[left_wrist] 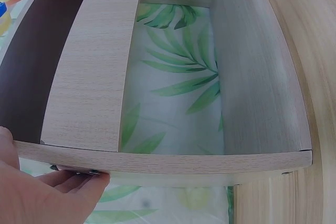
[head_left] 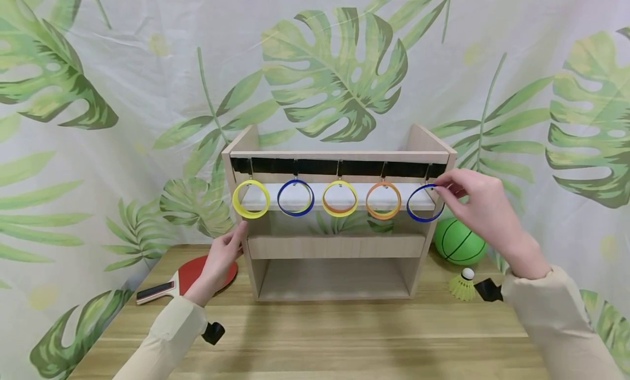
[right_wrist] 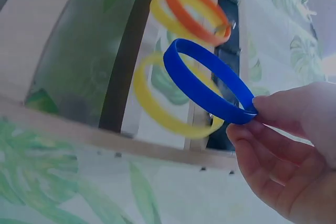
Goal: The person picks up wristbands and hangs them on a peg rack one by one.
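My right hand [head_left: 479,208] pinches a blue silicone wristband [right_wrist: 191,85] between thumb and fingers, at the right end of a wooden shelf unit [head_left: 337,247]. Behind that band, in the right wrist view, hangs a yellow wristband [right_wrist: 144,98]. More bands hang from hooks along a black strip [head_left: 317,167]: yellow [head_left: 235,205] at the left end, then blue [head_left: 279,198], yellow [head_left: 324,199] and orange [head_left: 367,200]. My left hand [head_left: 219,262] holds the unit's left side panel [left_wrist: 163,162], thumb on one side and fingers on the other.
A red table tennis paddle [head_left: 194,273] lies on the wooden table [head_left: 305,336] left of the unit. On the right are a green ball [head_left: 460,240] and a yellow shuttlecock [head_left: 462,288]. A leaf-patterned cloth [head_left: 334,74] hangs behind.
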### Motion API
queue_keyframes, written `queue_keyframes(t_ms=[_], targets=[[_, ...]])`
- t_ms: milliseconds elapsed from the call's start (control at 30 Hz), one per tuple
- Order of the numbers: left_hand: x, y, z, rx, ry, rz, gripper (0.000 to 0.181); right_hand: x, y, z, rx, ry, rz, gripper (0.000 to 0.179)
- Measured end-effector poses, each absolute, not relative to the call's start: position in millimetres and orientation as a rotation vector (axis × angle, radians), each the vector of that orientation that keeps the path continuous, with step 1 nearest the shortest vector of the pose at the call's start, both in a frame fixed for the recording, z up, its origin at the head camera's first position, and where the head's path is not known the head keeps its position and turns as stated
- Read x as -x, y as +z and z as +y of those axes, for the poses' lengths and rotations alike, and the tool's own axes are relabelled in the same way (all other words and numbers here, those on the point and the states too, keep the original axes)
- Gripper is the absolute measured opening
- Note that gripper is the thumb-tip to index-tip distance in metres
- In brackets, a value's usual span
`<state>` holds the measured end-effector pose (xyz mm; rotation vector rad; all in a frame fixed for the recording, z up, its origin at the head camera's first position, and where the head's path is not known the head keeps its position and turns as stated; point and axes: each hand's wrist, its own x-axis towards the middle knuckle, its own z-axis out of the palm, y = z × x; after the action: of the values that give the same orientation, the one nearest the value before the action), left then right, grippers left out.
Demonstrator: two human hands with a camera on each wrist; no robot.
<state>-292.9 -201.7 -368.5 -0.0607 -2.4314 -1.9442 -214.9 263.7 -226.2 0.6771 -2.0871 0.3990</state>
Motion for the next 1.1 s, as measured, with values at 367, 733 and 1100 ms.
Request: queue_keyframes(t_ms=[367, 733, 1100], targets=[[294.0, -369.4, -200.1, 0.081, -1.965, -2.389, 0.058, 228.2, -226.6, 274.2, -0.649, 0.373, -2.202, 0.012], [294.1, -368.0, -197.6, 0.093, -1.953, -2.425, 0.071, 213.8, -225.0, 279.3, -0.586, 0.365, -2.138, 0.012], [278.2, -365.7, -198.6, 0.110, -1.532, -2.375, 0.066, 187.7, -267.2, 263.8, -0.773, 0.416, -2.025, 0.022]])
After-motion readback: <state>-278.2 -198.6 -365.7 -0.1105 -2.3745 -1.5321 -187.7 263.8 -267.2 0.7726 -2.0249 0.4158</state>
